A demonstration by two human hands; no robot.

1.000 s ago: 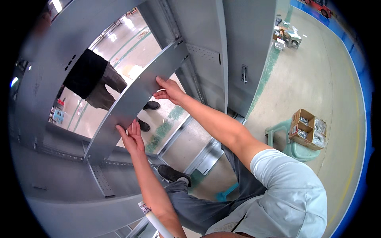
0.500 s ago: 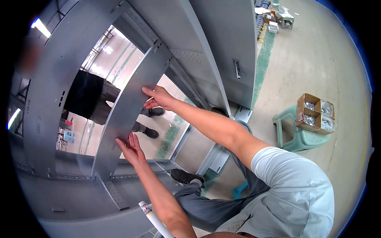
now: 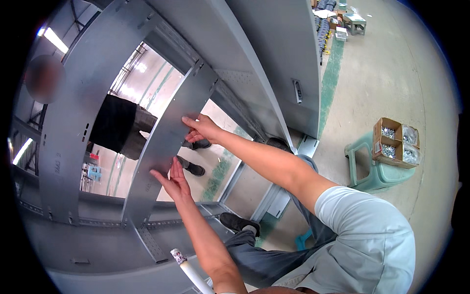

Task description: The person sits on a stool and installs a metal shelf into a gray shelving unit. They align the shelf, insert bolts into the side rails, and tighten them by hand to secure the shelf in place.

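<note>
Long flat grey metal panel [image 3: 169, 142], tilted, under both hands

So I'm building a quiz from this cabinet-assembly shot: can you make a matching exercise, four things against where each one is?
Things:
1. left hand
2. right hand
3. cardboard box
4. white tube

Places:
A. on the green stool
B. at the bottom edge, beside the left forearm
C. low on the grey metal panel, palm flat
D. higher up on the panel's right edge

Pairs: 1-C, 2-D, 3-A, 4-B
</note>
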